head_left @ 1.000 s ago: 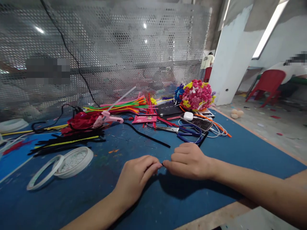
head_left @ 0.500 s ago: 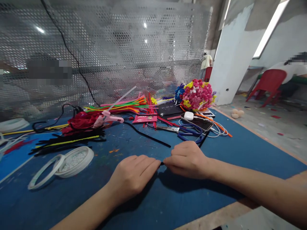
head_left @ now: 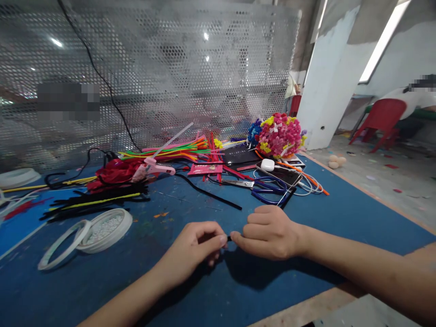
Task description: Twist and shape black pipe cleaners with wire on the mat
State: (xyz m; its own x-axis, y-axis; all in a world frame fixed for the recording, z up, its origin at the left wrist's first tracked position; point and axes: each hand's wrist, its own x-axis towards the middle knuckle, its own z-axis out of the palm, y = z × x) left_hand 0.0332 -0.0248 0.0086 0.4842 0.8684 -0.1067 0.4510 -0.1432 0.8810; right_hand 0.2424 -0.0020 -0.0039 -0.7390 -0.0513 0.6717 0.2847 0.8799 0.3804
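Note:
A short piece of black pipe cleaner point(head_left: 229, 238) shows in the small gap between my two hands, above the blue table. Thumb and fingertips of my left hand point(head_left: 200, 243) pinch its left end. My right hand point(head_left: 270, 234) is closed with the fingers curled under, its thumb and forefinger gripping the other end; most of the piece is hidden. Just beyond the hands, a longer black pipe cleaner point(head_left: 211, 195) lies on the table. Blue-handled scissors point(head_left: 269, 190) rest beyond my right hand.
Left are a white round container of small beads point(head_left: 108, 230), its ring lid point(head_left: 63, 247), and black pipe cleaners point(head_left: 85, 202). Behind lie a pink glue gun point(head_left: 153, 168), coloured pipe cleaners point(head_left: 180, 149), a pink flower ball point(head_left: 281, 136) and a white cable point(head_left: 311, 181). A person sits at a red chair point(head_left: 381, 118).
My left hand has turned so that its thumb and curled fingers show around the piece. My right hand has shifted slightly down and right.

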